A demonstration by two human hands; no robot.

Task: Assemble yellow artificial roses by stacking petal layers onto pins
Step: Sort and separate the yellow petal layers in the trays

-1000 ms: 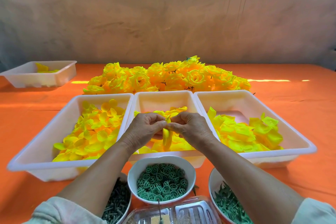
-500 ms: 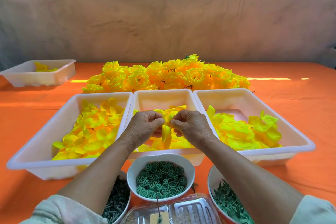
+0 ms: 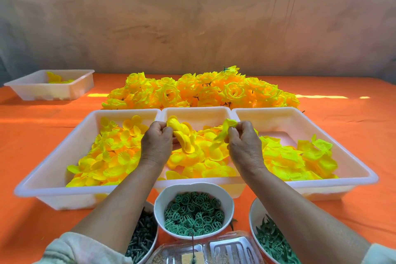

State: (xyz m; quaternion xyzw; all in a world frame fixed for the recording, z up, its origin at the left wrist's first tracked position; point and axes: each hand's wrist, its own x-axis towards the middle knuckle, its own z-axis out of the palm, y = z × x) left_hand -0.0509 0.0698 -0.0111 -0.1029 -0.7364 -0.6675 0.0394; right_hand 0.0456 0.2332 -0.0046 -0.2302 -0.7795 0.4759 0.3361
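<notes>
I've got the left hand (image 3: 157, 146) clenched round a small stack of petal layers (image 3: 184, 137), and the right hand (image 3: 244, 146) pinching a single petal layer (image 3: 225, 132) at its upper end, so that it hangs down beside the fingers. The two hands are apart, and both are raised over the middle tray (image 3: 197, 116), which holds loose yellow-orange petals. From my feed I cannot tell whether a pin runs through the stack.

The middle tray sits between two larger white trays, rims touching. The left tray (image 3: 62, 156) holds small rounded yellow petals and the right tray (image 3: 289, 123) holds bigger, greener-yellow ones, heaped toward its near side.

Behind the three trays lies a pile of finished roses (image 3: 203, 90) on the orange tablecloth (image 3: 342, 130). A far tray (image 3: 70, 90) stands well apart at the back left with a few yellow pieces in it.

Nearest me are three white bowls. The centre bowl (image 3: 159, 201) holds green ring pieces (image 3: 194, 214), the left bowl (image 3: 156, 227) holds dark green pins (image 3: 141, 240), and the right bowl (image 3: 251, 216) holds green leafy pieces (image 3: 272, 244). A clear plastic container (image 3: 227, 251) sits at the bottom edge.
</notes>
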